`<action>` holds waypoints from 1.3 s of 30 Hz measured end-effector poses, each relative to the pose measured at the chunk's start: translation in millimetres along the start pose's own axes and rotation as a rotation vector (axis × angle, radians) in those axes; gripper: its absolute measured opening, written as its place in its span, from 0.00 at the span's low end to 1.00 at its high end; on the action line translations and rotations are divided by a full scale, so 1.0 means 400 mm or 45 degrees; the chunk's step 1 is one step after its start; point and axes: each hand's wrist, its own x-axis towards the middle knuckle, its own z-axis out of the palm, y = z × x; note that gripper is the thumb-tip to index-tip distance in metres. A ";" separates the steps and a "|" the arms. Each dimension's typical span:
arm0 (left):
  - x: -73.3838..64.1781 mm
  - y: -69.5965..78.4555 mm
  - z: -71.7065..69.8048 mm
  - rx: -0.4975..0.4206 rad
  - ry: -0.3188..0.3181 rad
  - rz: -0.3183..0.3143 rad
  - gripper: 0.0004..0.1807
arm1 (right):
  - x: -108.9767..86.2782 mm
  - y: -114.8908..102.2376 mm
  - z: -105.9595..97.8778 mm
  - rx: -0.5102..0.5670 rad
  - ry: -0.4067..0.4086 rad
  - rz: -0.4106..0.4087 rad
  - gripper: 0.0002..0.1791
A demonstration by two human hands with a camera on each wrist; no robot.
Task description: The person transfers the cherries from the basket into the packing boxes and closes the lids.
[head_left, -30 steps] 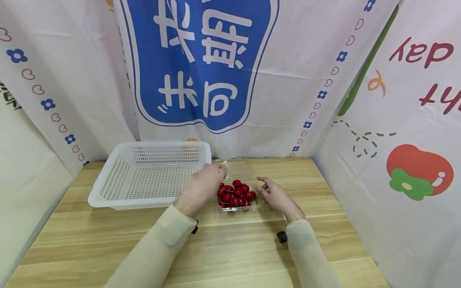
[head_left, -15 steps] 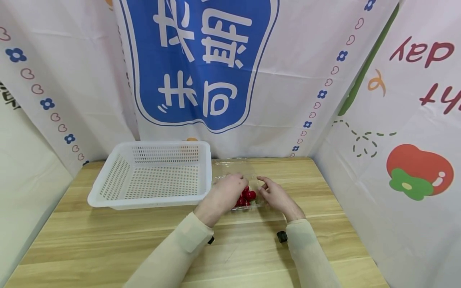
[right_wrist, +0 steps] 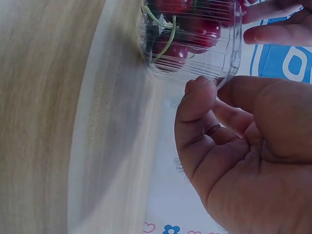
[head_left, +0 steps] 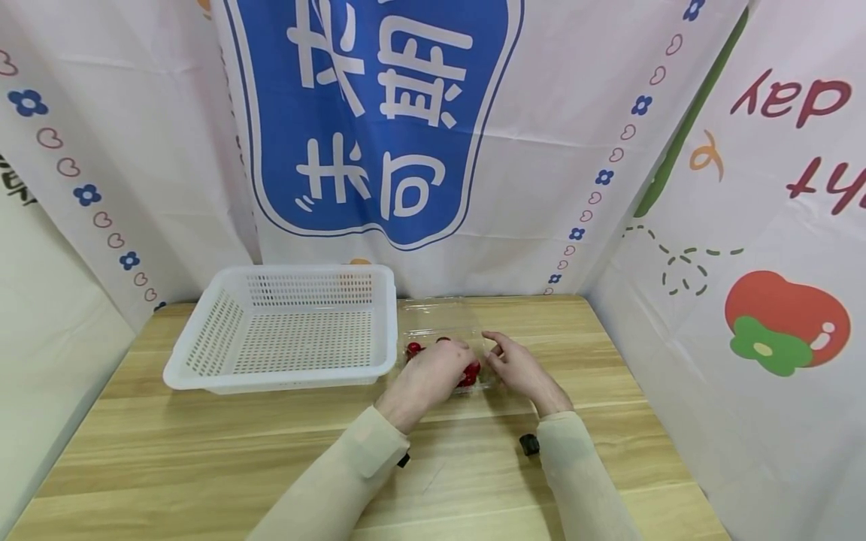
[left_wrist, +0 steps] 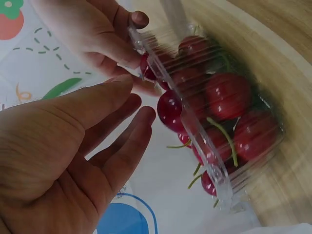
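Note:
Red cherries (left_wrist: pixel 228 95) with green stems fill a clear plastic box (left_wrist: pixel 220 187), its hinged lid (head_left: pixel 433 312) lying back behind it. My left hand (head_left: pixel 436 368) is over the cherries and hides most of them in the head view. Its fingers are loosely bent and near one dark cherry (left_wrist: pixel 170 111), with nothing visible between thumb and fingertips in the left wrist view. At the box's right side, my right hand (head_left: pixel 524 372) pinches the rim, thumb and a bent finger meeting at the edge (right_wrist: pixel 222 80).
A white perforated basket (head_left: pixel 177 368) stands on the wooden table (head_left: pixel 203 466), just left of the cherry box. Printed cloth (head_left: pixel 528 188) hangs behind the table and along the right side. A small black object (head_left: pixel 530 445) is by the right sleeve.
My left hand has moved right, from beside the basket's right edge to above the cherries, shifting slightly farther right lately. My right hand stays at the box.

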 end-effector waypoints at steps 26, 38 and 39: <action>-0.180 -0.018 0.002 0.135 0.172 0.018 0.07 | -0.022 0.044 -0.050 -0.014 0.000 -0.003 0.32; -0.182 -0.032 0.050 0.231 0.157 -0.019 0.09 | 0.046 0.043 -0.110 -0.015 -0.010 -0.025 0.32; -0.182 -0.033 0.053 0.245 0.161 -0.019 0.11 | 0.057 0.045 -0.115 0.043 -0.050 -0.016 0.33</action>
